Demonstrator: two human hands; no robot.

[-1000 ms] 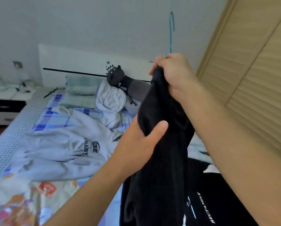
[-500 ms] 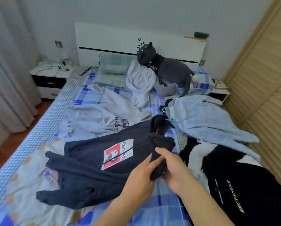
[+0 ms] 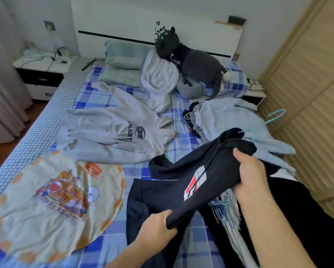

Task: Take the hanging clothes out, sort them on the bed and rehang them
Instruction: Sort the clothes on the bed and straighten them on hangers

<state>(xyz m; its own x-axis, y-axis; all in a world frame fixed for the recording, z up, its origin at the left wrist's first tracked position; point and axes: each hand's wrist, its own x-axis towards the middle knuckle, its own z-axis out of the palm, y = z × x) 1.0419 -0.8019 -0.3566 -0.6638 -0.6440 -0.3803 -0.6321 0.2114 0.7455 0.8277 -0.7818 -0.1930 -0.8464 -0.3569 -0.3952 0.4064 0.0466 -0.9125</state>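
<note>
Bed (image 3: 96, 97) under grey hoodie (image 3: 112, 132), plush cat (image 3: 191, 60)

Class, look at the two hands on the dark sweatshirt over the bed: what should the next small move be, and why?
Probably lower the dark sweatshirt flat onto the checked bedsheet near the grey hoodie. The left hand and right hand both grip it bunched and lifted, and a teal hanger pokes out at its collar, so it likely needs spreading out first.
</note>
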